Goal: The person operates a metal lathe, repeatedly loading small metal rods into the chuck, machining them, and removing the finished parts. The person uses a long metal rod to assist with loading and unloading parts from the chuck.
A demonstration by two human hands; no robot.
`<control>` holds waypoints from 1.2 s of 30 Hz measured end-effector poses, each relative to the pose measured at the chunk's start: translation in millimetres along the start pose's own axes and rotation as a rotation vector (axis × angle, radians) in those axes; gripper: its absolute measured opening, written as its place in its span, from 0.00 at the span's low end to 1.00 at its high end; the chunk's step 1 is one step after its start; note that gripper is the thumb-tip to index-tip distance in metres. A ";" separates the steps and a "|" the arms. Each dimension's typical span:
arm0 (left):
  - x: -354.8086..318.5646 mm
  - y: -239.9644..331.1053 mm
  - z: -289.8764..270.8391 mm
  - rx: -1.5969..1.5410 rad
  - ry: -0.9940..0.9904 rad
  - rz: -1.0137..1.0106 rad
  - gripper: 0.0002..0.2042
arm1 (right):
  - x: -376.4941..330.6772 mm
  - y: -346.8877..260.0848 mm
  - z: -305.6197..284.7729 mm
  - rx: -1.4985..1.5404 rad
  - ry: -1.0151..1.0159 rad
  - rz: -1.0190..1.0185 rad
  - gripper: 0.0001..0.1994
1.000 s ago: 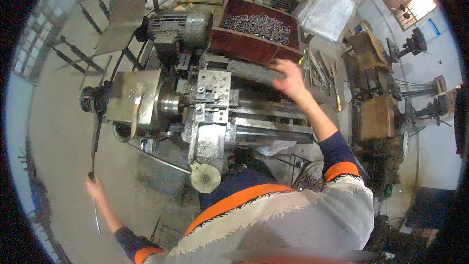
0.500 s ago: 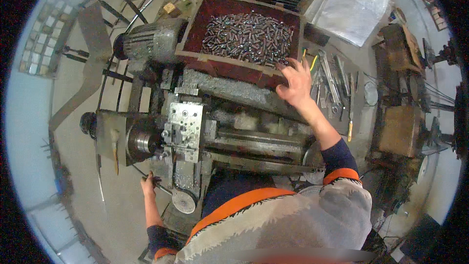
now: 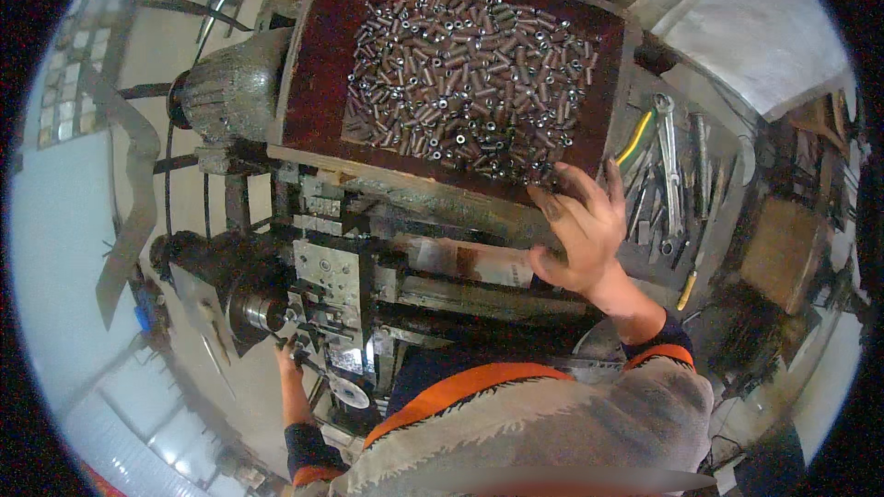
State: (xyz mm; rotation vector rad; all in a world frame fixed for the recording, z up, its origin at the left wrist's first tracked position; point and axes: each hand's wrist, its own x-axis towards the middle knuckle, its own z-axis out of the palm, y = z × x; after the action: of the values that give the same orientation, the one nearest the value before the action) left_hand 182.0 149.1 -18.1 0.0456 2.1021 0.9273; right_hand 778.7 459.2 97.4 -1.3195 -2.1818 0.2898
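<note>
My right hand (image 3: 586, 237) is over the near right corner of a dark red wooden box (image 3: 318, 32), fingers spread and pointing away from me. Its fingertips reach the rim beside a heap of short metal cylinders (image 3: 470, 83), many showing a hole in the end. Nothing shows in its grasp. At the lower left, my left hand (image 3: 289, 355) is closed around a dark lever (image 3: 311, 366) by a machine that looks like a lathe. Just above that hand sits the round metal chuck (image 3: 264, 311); the drilled metal block (image 3: 329, 267) is to its right.
Wrenches (image 3: 669, 175), a yellow-green handled tool (image 3: 636, 136) and several files lie right of the box. A motor (image 3: 235, 87) stands on its left. A pale sheet (image 3: 760, 23) covers something at the far right. A handwheel (image 3: 350, 393) sits near my body.
The whole view has shifted, so the box looks larger and nearer. My right hand's fingers are more spread. My left hand appears closer to the chuck, along with the lever.
</note>
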 end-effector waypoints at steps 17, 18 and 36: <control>-12.7 -35.5 -64.9 0.016 -0.031 -0.022 0.21 | -16.3 -53.5 -8.4 -0.072 0.041 0.005 0.21; -28.6 -26.3 -64.2 -0.034 0.002 -0.021 0.21 | -21.9 -67.6 -8.7 -0.103 0.099 -0.018 0.20; 44.1 -20.2 -215.5 -0.217 -0.380 0.130 0.14 | -156.4 -301.9 8.5 -0.449 0.150 0.022 0.28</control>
State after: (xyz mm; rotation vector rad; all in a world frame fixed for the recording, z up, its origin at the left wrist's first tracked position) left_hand 8.0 19.9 24.5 0.2308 1.6561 1.1236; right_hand 604.9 176.8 172.6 -1.5422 -2.1788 -0.3022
